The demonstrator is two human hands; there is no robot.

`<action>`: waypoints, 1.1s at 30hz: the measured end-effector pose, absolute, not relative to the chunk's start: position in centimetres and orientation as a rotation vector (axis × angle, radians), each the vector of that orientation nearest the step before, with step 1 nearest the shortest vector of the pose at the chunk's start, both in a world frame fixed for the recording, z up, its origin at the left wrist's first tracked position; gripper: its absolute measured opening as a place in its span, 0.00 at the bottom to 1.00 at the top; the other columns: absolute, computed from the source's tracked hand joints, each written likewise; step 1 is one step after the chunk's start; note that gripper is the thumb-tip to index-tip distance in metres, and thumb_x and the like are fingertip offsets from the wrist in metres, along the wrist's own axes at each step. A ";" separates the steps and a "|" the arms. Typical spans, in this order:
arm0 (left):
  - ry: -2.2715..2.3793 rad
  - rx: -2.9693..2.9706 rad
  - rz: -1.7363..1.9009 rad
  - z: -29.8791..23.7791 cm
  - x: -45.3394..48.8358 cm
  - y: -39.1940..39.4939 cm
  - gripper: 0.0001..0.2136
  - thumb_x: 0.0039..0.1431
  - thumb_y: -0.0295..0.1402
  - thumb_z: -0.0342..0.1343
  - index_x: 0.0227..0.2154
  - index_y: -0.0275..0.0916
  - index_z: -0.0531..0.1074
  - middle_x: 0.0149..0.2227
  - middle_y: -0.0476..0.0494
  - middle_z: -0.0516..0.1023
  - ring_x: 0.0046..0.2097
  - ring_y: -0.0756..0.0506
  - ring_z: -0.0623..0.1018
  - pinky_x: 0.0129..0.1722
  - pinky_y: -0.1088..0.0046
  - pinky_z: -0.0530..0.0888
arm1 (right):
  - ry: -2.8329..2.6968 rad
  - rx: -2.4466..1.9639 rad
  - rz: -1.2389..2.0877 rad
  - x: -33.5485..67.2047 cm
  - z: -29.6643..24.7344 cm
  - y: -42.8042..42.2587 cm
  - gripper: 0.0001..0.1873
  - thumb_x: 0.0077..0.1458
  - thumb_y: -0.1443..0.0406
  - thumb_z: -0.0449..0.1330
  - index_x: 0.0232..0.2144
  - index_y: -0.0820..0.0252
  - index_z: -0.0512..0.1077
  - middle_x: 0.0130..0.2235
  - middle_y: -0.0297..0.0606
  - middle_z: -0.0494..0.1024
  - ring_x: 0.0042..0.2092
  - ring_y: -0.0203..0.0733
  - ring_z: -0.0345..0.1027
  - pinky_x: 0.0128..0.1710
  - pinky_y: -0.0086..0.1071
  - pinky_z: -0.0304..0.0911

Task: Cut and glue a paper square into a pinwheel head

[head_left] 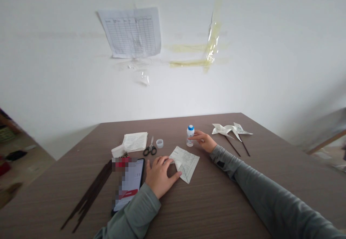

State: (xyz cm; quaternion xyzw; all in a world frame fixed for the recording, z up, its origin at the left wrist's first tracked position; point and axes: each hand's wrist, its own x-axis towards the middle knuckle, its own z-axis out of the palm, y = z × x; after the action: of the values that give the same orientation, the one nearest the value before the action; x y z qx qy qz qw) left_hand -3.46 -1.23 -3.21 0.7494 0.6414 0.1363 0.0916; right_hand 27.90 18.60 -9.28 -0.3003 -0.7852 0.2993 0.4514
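Observation:
My left hand [160, 177] rests at the left side of a square of printed paper [188, 159], its index finger and thumb holding a corner that is curled over toward the paper's middle. Diagonal lines run in toward the centre of the sheet. Behind the paper, a small clear glue bottle [190, 140] with a blue top stands upright on the table. The fingers of my right hand [205, 141] are closed against its right side; the thumb is hidden. A small translucent round cap [159, 143] lies left of the bottle, next to black-handled scissors [150, 149].
Two paper pinwheels [223, 129] on dark sticks [244, 146] lie at the right. At the left are a stack of paper squares [135, 141], a phone [132, 185] and a bundle of dark sticks [90, 192]. The table [211, 203] meets a white wall with a taped sheet [132, 34].

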 end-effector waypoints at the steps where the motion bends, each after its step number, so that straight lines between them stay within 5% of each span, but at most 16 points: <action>1: 1.907 2.226 0.406 -3.2 -3.5 -1.2 0.21 0.77 0.47 0.78 0.68 0.53 0.93 0.78 0.33 0.90 0.83 0.17 0.81 0.87 0.09 0.65 | -1.911 -0.764 0.748 27.9 -9.3 18.4 0.25 0.60 0.72 0.71 0.52 0.43 0.99 0.64 0.44 0.96 0.67 0.60 0.92 0.79 0.58 0.82; 6: 1.896 2.219 0.384 -3.0 -3.5 -1.3 0.23 0.77 0.48 0.77 0.69 0.52 0.92 0.79 0.31 0.88 0.84 0.17 0.80 0.87 0.09 0.64 | -1.733 -0.866 0.746 27.4 -9.4 17.7 0.25 0.56 0.68 0.78 0.55 0.45 0.98 0.59 0.43 0.98 0.66 0.64 0.93 0.81 0.65 0.80; 12: 1.888 2.208 0.395 -2.8 -3.0 -1.8 0.23 0.77 0.47 0.75 0.71 0.55 0.92 0.82 0.34 0.86 0.85 0.17 0.78 0.88 0.10 0.64 | -1.519 -0.872 0.736 26.6 -8.5 15.6 0.31 0.55 0.46 0.87 0.57 0.50 0.95 0.57 0.49 0.99 0.59 0.66 0.95 0.69 0.62 0.90; 16: 1.881 2.213 0.391 -2.8 -2.8 -1.9 0.24 0.76 0.47 0.76 0.72 0.56 0.91 0.84 0.35 0.84 0.86 0.17 0.77 0.87 0.10 0.65 | -1.458 -0.922 0.820 26.4 -7.3 13.9 0.32 0.54 0.35 0.87 0.42 0.53 0.94 0.39 0.48 0.97 0.41 0.63 0.94 0.48 0.56 0.94; 19: 1.900 2.207 0.350 -2.6 -2.6 -1.9 0.24 0.78 0.45 0.74 0.73 0.56 0.91 0.85 0.37 0.84 0.86 0.17 0.76 0.88 0.10 0.64 | -1.553 -0.970 0.818 26.1 -6.7 12.9 0.33 0.57 0.32 0.84 0.34 0.54 0.91 0.33 0.46 0.94 0.36 0.59 0.90 0.43 0.51 0.90; 25: 1.886 2.206 0.305 -2.6 -2.4 -1.8 0.25 0.80 0.43 0.70 0.76 0.54 0.88 0.85 0.36 0.83 0.87 0.16 0.74 0.88 0.08 0.62 | -1.783 -0.940 0.644 24.6 -7.0 11.6 0.23 0.68 0.41 0.81 0.39 0.52 0.91 0.40 0.44 0.95 0.43 0.58 0.90 0.51 0.51 0.89; 33: 1.882 2.200 0.358 -2.6 -2.4 -1.7 0.27 0.76 0.42 0.72 0.74 0.59 0.88 0.83 0.39 0.86 0.86 0.14 0.75 0.88 0.09 0.63 | -2.001 -0.908 0.363 23.3 -8.2 11.8 0.18 0.67 0.48 0.87 0.38 0.47 0.87 0.42 0.42 0.92 0.51 0.64 0.89 0.79 0.70 0.76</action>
State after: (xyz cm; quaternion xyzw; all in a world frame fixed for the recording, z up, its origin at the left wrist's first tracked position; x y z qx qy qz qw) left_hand -2.39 -1.74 -2.60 0.7493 0.6412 0.1218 0.1119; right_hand 23.34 11.76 -8.15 -0.3658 -0.8061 0.1462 0.4416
